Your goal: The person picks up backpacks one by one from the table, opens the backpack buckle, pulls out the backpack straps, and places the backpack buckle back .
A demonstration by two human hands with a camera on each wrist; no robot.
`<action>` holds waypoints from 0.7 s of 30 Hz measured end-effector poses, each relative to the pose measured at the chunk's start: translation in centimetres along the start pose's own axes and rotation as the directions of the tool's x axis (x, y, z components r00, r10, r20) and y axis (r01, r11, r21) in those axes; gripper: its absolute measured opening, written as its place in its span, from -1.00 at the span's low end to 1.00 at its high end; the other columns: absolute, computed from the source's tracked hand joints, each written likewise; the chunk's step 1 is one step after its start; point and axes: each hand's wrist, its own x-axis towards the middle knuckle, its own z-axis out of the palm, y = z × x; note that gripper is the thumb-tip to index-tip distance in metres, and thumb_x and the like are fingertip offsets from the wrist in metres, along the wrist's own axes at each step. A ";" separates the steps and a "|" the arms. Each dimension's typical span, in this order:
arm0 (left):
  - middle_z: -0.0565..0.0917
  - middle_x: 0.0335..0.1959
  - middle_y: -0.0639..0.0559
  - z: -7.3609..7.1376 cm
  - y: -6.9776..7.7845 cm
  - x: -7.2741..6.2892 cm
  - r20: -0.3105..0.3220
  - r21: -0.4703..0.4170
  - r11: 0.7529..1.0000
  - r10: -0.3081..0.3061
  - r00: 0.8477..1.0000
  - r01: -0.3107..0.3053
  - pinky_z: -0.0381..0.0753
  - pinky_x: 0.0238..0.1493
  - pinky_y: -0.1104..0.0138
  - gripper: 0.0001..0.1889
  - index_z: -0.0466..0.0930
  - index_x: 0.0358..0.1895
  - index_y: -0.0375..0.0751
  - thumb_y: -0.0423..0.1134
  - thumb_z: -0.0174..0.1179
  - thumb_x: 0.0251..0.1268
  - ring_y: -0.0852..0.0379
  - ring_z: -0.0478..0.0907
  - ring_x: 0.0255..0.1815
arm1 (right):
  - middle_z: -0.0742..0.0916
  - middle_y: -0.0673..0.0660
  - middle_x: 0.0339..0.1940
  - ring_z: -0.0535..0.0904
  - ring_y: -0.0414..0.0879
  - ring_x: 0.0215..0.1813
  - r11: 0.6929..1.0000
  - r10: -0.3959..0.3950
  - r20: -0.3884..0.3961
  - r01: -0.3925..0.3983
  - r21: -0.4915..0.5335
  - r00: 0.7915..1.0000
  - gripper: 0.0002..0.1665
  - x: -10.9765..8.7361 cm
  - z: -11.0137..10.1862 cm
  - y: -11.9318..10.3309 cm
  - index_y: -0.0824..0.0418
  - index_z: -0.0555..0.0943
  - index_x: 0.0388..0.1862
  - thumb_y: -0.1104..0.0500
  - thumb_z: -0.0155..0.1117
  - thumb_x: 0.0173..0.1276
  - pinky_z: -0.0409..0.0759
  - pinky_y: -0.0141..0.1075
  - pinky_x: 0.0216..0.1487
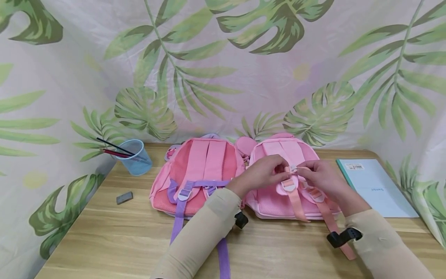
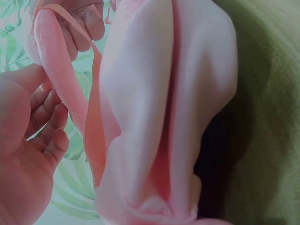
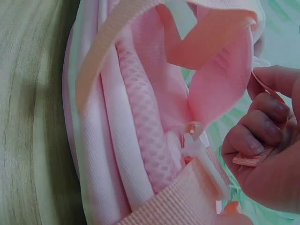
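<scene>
A pale buckle [image 1: 293, 169] on a coral chest strap [image 3: 248, 161] sits right of centre in the head view, between the two hands and in front of the pale pink backpack [image 1: 266, 199]. The left hand [image 1: 261, 176] is at the buckle's left side, thumb and fingers pinching there; how much of the buckle it covers cannot be told. The right hand [image 1: 325, 180] is at the buckle's right side, pinching the strap between thumb and forefinger. In the right wrist view its other fingers are curled in, with the strap's end showing beneath them.

Below the hands, two white adjusters [image 1: 288, 185] carry coral webbing [image 1: 297, 205]; the right-hand length runs down to the lower right of the frame. The backpack rests on a wood-grain desk [image 1: 104, 240], back panel facing up.

Just left of it lies a darker pink backpack [image 1: 198, 166] with purple webbing [image 1: 179, 213], partly behind the left sleeve [image 1: 200, 232]. A blue cup [image 1: 139, 164] holding pencils [image 1: 120, 149] stands at the left, a grey block [image 1: 124, 197] below it. A light blue booklet [image 1: 378, 190] lies at the right. A leaf-print cloth [image 1: 261, 77] fills the upper frame.
</scene>
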 end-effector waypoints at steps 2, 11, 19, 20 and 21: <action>0.67 -0.19 0.09 0.0 -0.1 -0.1 0.000 0.002 1.000 0.006 1.000 -0.006 0.49 -0.10 0.53 -0.79 0.68 0.04 -0.14 -0.10 0.34 0.57 0.25 0.54 -0.19 | 0.61 0.06 -0.35 0.52 -0.08 -0.25 1.000 -0.001 0.019 0.001 -0.010 1.000 -0.51 0.0 0.0 0.0 0.33 0.66 0.31 -0.01 0.24 0.67 0.60 -0.29 -0.29; 0.70 -0.18 0.12 0.1 -0.1 -0.3 -0.015 0.011 1.000 -0.011 1.000 0.011 0.53 -0.07 0.52 -0.81 0.70 0.01 -0.09 -0.09 0.36 0.55 0.27 0.56 -0.17 | 0.64 0.04 -0.32 0.49 -0.15 -0.31 0.998 -0.047 0.033 0.049 -0.050 0.998 -0.51 -0.6 -1.9 0.9 0.41 0.65 0.29 0.03 0.22 0.70 0.52 -0.36 -0.35; 0.70 -0.16 0.09 0.3 -0.2 -0.2 -0.018 -0.035 0.999 0.000 1.000 -0.001 0.54 -0.06 0.52 -0.80 0.70 0.05 -0.13 -0.12 0.35 0.56 0.26 0.56 -0.15 | 0.41 -0.09 -0.61 0.32 -0.20 -0.53 0.995 -0.044 0.060 0.039 0.090 0.997 -0.53 -0.8 -2.0 1.1 0.49 0.62 0.27 0.10 0.22 0.69 0.38 -0.33 -0.46; 0.70 -0.15 0.08 0.3 -0.3 -0.2 -0.019 -0.040 0.999 0.004 1.000 -0.005 0.53 -0.05 0.52 -0.80 0.70 0.05 -0.14 -0.12 0.35 0.56 0.26 0.56 -0.15 | 0.40 -0.10 -0.62 0.31 -0.21 -0.53 0.993 -0.044 0.059 0.037 0.112 0.997 -0.53 -0.8 -1.9 1.1 0.51 0.61 0.27 0.11 0.21 0.70 0.37 -0.34 -0.45; 0.70 -0.15 0.07 0.3 -0.3 -0.1 -0.020 -0.045 0.999 0.006 1.000 -0.007 0.53 -0.05 0.52 -0.80 0.70 0.05 -0.14 -0.13 0.35 0.57 0.26 0.56 -0.14 | 0.40 -0.11 -0.62 0.31 -0.21 -0.53 0.991 -0.040 0.060 0.032 0.131 0.997 -0.52 -0.7 -1.9 1.1 0.52 0.60 0.27 0.11 0.20 0.70 0.37 -0.34 -0.45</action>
